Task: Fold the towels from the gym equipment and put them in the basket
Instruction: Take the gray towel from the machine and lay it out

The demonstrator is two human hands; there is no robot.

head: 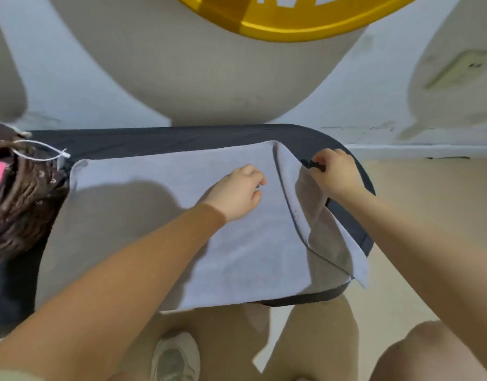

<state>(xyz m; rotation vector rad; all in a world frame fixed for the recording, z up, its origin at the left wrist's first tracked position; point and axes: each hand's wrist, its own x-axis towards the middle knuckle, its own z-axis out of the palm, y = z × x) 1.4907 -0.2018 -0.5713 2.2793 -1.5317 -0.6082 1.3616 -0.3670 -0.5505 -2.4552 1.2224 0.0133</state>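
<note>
White letters on the yellow disc (305, 20) are cut off; unreadable.

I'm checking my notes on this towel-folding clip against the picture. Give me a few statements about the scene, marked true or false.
1. The towel lies spread on the dark bench. True.
2. The right hand pinches the towel's far right edge. True.
3. The left hand holds the basket. False: it rests on the towel's middle.
4. The wicker basket stands at the right end of the bench. False: it is at the left end.
5. The towel is already in the basket. False: it is on the bench.
</note>
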